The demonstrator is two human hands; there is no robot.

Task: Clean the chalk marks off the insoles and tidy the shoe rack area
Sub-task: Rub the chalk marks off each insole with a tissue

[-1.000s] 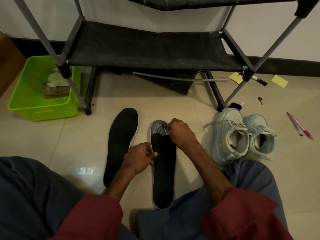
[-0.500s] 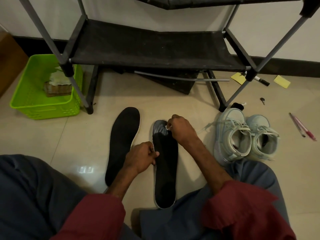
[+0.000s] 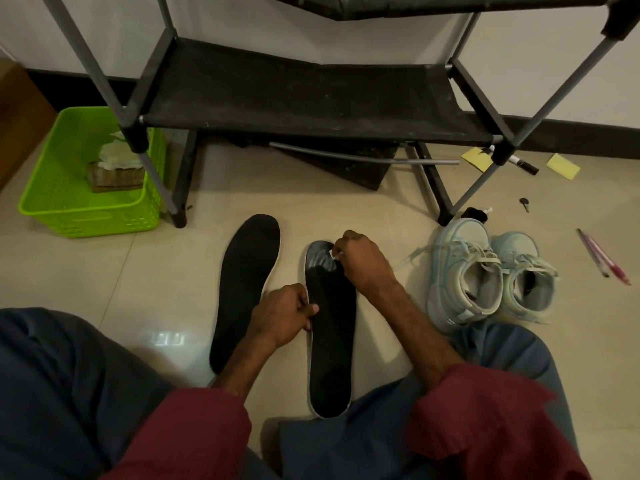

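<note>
Two black insoles lie side by side on the tiled floor in front of me. The left insole (image 3: 244,289) lies free. The right insole (image 3: 330,344) has pale grey chalk marks over its toe end. My left hand (image 3: 282,317) pinches this insole's left edge at mid-length, thumb on top. Over the chalked toe sits my right hand (image 3: 362,263), fingers curled round a small white thing that is mostly hidden.
A black shoe rack (image 3: 311,98) stands ahead, a fallen grey rod (image 3: 363,156) under it. A green basket (image 3: 86,202) with cloths is at left. A pale blue sneaker pair (image 3: 485,275) sits at right, with yellow notes (image 3: 562,166), a marker (image 3: 519,164) and pink pens (image 3: 604,259) beyond.
My right hand has shifted slightly over the insole's toe; the left hand keeps its hold on the edge. The camera has tilted a little.
</note>
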